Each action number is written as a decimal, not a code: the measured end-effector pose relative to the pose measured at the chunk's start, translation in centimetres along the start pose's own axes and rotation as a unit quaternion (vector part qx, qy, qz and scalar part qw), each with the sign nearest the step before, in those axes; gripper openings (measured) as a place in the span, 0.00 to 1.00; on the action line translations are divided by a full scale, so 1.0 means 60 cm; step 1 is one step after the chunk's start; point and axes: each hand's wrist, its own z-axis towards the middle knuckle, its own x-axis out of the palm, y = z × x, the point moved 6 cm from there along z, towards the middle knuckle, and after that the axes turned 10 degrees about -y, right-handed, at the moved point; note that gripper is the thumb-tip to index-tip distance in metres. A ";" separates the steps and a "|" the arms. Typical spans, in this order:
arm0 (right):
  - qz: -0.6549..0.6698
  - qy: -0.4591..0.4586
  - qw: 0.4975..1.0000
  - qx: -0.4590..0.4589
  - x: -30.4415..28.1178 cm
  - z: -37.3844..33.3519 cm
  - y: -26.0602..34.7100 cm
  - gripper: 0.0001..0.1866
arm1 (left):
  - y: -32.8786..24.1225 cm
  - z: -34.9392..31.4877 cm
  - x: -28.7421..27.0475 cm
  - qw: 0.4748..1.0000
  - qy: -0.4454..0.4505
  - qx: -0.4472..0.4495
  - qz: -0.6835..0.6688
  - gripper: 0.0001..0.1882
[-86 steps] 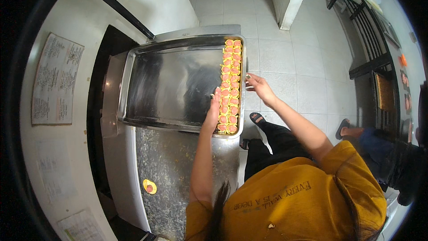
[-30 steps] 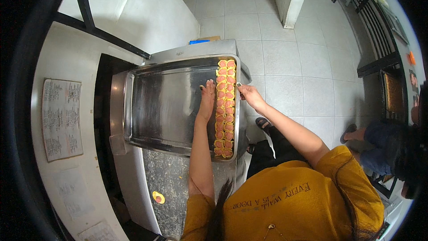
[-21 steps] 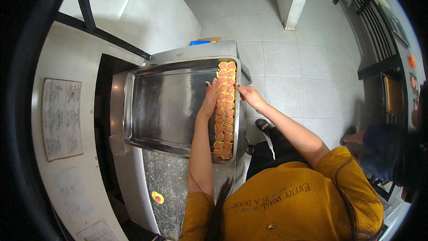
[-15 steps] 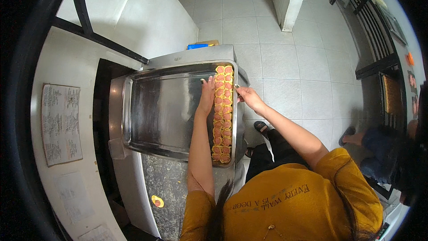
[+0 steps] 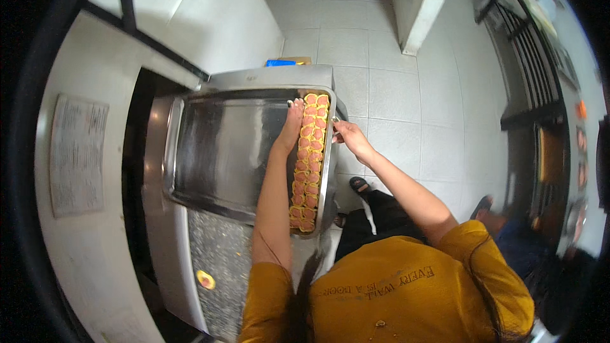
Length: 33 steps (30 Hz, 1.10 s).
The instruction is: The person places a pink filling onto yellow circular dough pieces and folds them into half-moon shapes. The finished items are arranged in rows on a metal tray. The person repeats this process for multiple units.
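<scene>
Two long rows of dumplings [image 5: 309, 155], pink filling in yellow wrappers, stand side by side along the right wall of a large metal tray [image 5: 219, 146]. My left hand [image 5: 294, 121] reaches into the tray, fingers stretched out, right against the left side of the rows near their far end. My right hand [image 5: 351, 140] is at the tray's right rim, with its fingers and thumb closed on the edge. Exactly how its fingertips sit on the rim is partly hidden.
A speckled grey worktop [image 5: 219, 254] lies nearer me, with one loose dumpling [image 5: 205, 279] on it. White walls stand left and ahead. A black metal rack [image 5: 534, 82] is on the right, with a person's foot [image 5: 485, 206] nearby.
My left hand has slid slightly toward the far end of the rows. My right hand stays at the rim. The whole view has shifted and turned a little.
</scene>
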 end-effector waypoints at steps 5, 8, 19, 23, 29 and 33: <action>0.023 -0.025 0.996 0.082 0.004 -0.042 -0.018 0.15 | -0.013 -0.099 -0.092 0.999 0.014 0.042 0.012 0.36; 0.017 -0.035 0.998 0.059 -0.003 -0.070 -0.038 0.15 | 0.002 -0.207 -0.132 1.000 -0.002 0.010 0.030 0.36; -0.393 0.350 0.760 -0.381 0.188 -0.041 0.151 0.20 | 0.097 -0.396 -0.130 0.961 -0.144 -0.102 0.214 0.31; -0.509 0.483 0.611 -0.367 0.264 -0.012 0.107 0.20 | 0.064 -0.394 -0.103 0.955 -0.170 -0.107 0.217 0.34; -0.609 0.540 0.530 -0.239 0.259 0.092 0.061 0.20 | 0.064 -0.383 -0.076 0.948 -0.208 -0.075 0.228 0.32; -0.646 0.531 0.519 -0.178 0.249 0.089 0.083 0.18 | 0.076 -0.360 -0.072 0.954 -0.198 -0.043 0.220 0.32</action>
